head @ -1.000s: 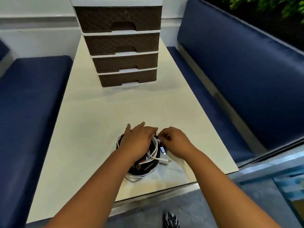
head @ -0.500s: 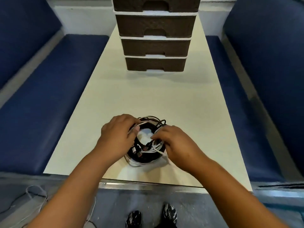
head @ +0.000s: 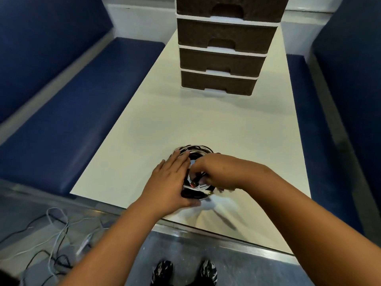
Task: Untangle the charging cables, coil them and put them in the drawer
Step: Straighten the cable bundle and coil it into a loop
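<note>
A round bundle of black and white charging cables (head: 195,150) lies on the cream table (head: 185,124) near its front edge. My left hand (head: 169,182) rests on the bundle's left side with fingers straight and flat. My right hand (head: 216,172) is curled over the middle of the bundle and pinches a cable end with a reddish plug. A brown drawer unit (head: 222,58) with several drawers, all shut, stands at the far end of the table.
Blue cushioned benches (head: 78,112) run along both sides of the table. Loose white and black cables (head: 55,234) lie on the floor at the lower left. My shoes (head: 183,271) show below the table's metal front edge.
The view has swung left and down. My left hand has flattened onto the bundle's left side, and my right hand has moved over the middle and pinched a plug end.
</note>
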Tool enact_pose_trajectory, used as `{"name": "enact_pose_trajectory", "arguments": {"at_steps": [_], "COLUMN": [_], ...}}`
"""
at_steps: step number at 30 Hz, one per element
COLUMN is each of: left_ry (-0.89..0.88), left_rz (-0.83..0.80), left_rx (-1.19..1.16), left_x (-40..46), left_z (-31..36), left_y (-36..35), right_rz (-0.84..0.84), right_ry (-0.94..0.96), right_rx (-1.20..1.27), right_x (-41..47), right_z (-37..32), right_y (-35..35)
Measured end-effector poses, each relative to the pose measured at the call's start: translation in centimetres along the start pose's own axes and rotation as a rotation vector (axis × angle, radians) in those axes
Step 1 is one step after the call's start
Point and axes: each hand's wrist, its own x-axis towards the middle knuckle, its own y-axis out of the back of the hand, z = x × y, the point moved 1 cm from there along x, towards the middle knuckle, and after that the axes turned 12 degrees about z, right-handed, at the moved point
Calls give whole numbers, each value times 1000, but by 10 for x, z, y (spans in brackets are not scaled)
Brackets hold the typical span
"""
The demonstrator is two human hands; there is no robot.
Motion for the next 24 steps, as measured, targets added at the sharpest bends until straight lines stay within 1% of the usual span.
{"name": "enact_pose_trajectory", "arguments": {"at_steps": [3, 6, 8, 11, 13, 14, 16, 17, 18, 19, 20, 22, 24], "left_ry": [9, 8, 4, 5, -10, -24, -49, -52, -46, -32, -9, 51, 73], "left_rz": [-8, -11, -19, -43, -65, -80, -95, -85, -63, -32, 2, 91, 148], "left_rx": [14, 24, 47, 75, 86, 99, 93, 62, 16, -40, -105, -217, -224], "left_x": [0, 2, 5, 7, 6, 4, 2, 1, 1, 1, 3, 6, 8], "left_z": [1, 2, 4, 5, 4, 4, 5, 7, 9, 12, 15, 24, 34], "left_y": [0, 2, 1, 0, 3, 7, 15, 20, 24, 26, 26, 22, 16], "right_rz": [115, 239, 358, 503, 600, 684, 879, 934, 933, 882, 807, 702, 709], "right_ry": [52, 103, 150, 141, 67, 14, -167, -301, -440, -557, -633, -668, -652], "right_rx": [88, 84, 82, 98, 204, 276, 412, 473, 517, 526, 511, 492, 503], "right_x": [-9, -22, -31, -43, -51, -55, -62, -64, -64, -63, -60, -53, -44], "right_z": [5, 12, 14, 21, 26, 29, 39, 47, 56, 65, 73, 80, 79], "right_y": [-5, -13, -22, -41, -50, -51, -48, -46, -44, -42, -43, -45, -44]}}
